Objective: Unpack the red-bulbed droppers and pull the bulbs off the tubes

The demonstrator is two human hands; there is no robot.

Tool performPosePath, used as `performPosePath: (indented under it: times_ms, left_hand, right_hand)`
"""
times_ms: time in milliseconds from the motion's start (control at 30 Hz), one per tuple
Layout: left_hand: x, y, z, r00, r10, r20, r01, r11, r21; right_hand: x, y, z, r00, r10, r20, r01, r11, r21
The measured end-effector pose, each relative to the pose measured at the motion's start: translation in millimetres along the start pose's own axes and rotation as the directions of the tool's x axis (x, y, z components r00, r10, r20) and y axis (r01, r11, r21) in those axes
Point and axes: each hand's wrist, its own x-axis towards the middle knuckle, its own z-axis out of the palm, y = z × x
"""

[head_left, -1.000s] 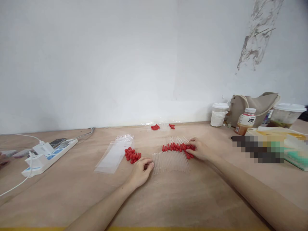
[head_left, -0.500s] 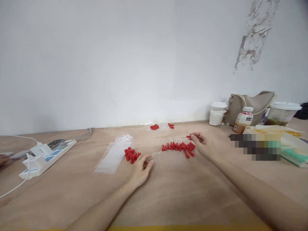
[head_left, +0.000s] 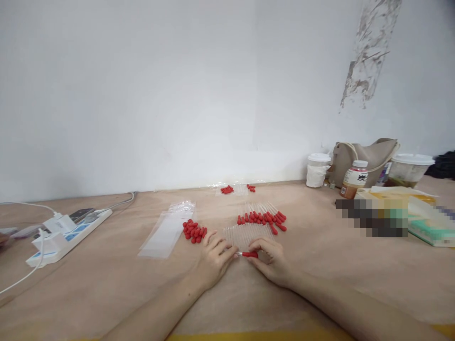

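My left hand (head_left: 215,258) pinches the clear glass end of a dropper (head_left: 250,254) with a red rubber bulb. My right hand (head_left: 272,260) has thumb and fingers closed around that bulb from the right. Just beyond my hands lies a row of clear glass tubes (head_left: 245,233), partly hidden by my fingers. Behind it, several droppers with red bulbs (head_left: 261,217) lie side by side, tubes pointing away. A pile of loose red bulbs (head_left: 194,230) sits beside my left fingers.
Clear plastic bags (head_left: 161,237) lie left of the bulbs; another bag with red bulbs (head_left: 227,189) is near the wall. At left is a power strip (head_left: 76,232) with cables, and another person's hand (head_left: 3,238). Cups, a bottle (head_left: 355,180) and a bag (head_left: 368,154) stand at right.
My right hand has come from the far row of droppers down to my left hand. Both hands now meet at one dropper in front of the glass tubes.
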Motion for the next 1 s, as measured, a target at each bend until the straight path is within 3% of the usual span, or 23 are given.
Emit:
performPosePath:
  times_ms: [200,300,733,833,900,1000]
  left_hand:
    - [0.0,3.3,-4.6,1.000,0.027,-0.009,-0.027,0.999,0.020]
    - [0.8,4.7,-8.1,0.999,0.052,-0.013,-0.052,0.999,0.016]
    - [-8.2,-1.1,-1.2,0.998,0.048,0.037,-0.047,0.998,-0.048]
    - [-10.1,-8.2,-3.3,1.000,-0.024,0.007,0.025,0.995,-0.100]
    - [-9.9,-14.7,-6.6,0.987,-0.155,-0.029,0.149,0.976,-0.158]
    - [-8.4,-22.3,-7.5,0.941,-0.340,0.000,0.333,0.922,-0.197]
  right_hand:
    - [1.3,-2.0,-0.1,0.993,-0.115,0.018,0.114,0.932,-0.344]
    - [1.7,-5.3,-1.9,0.991,-0.123,0.042,0.129,0.892,-0.433]
    - [1.8,-5.8,-12.3,0.973,-0.166,0.159,0.214,0.911,-0.352]
    - [4.3,6.6,-25.8,0.991,-0.100,0.089,0.119,0.962,-0.247]
    - [8.0,22.9,-43.0,0.998,0.040,-0.047,-0.047,0.987,-0.156]
    - [12.1,54.9,-74.3,0.917,0.343,-0.202,-0.369,0.924,-0.104]
